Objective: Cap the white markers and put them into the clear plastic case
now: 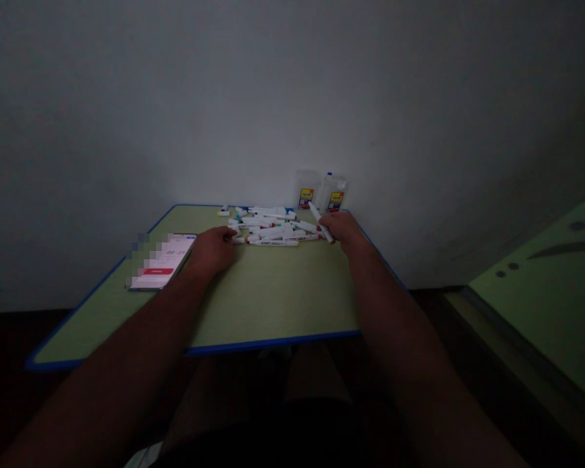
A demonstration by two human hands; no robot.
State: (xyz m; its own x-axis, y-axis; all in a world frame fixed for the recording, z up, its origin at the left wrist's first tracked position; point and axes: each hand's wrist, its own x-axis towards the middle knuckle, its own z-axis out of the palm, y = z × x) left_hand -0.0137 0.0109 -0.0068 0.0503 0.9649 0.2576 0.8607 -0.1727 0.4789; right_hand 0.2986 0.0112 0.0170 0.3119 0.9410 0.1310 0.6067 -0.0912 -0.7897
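Note:
My right hand (342,229) is closed around a white marker (316,213), which tilts up and to the left above the right end of a pile of markers. At the pile's left end, my left hand (217,248) has its fingers curled on the end of another white marker (238,240); the dim light hides part of that grip. The loose markers (273,232) lie across one another, white-bodied with coloured bands. Two clear plastic cases (306,185) with yellow and dark labels stand behind, and a blue-tipped marker (329,179) stands upright at the right one.
A phone (163,263) with a lit screen lies left of my left forearm. The pale green table (273,305) has a blue edge and stands against a grey wall (253,97). Near the back edge lie short marker pieces (223,211). A green panel (560,279) rises at right.

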